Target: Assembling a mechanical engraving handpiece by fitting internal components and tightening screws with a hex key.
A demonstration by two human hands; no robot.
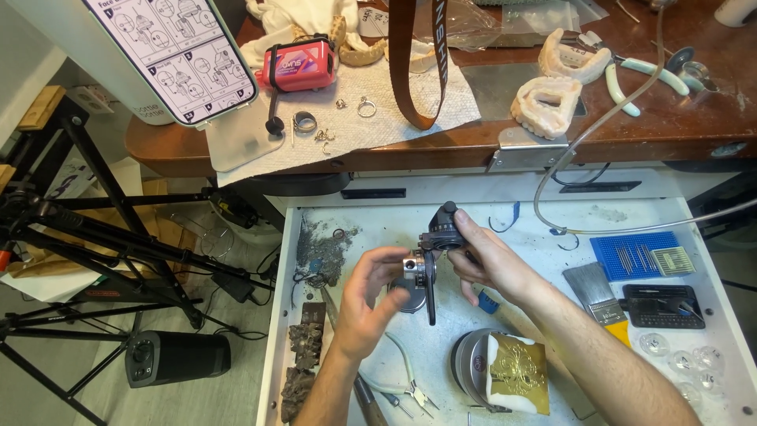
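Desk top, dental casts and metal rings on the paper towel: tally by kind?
White dental casts: 2
Yellowish dental cast: 1, partly hidden
Metal rings on the paper towel: 2 clear; smaller bits beside them too small to tell
Total: 5
Both hands, left and right, are down over the drawer on a dark metal tool.

Near the white drawer tray's (pixel 378 217) right edge lies a blue bur block (pixel 633 254) beside a yellow-handled brush (pixel 603 296). A gold embossed sheet (pixel 518 371) (leafy pattern) sits near the front edge. On the brown bench (pixel 678 118): a pink case (pixel 300 65).
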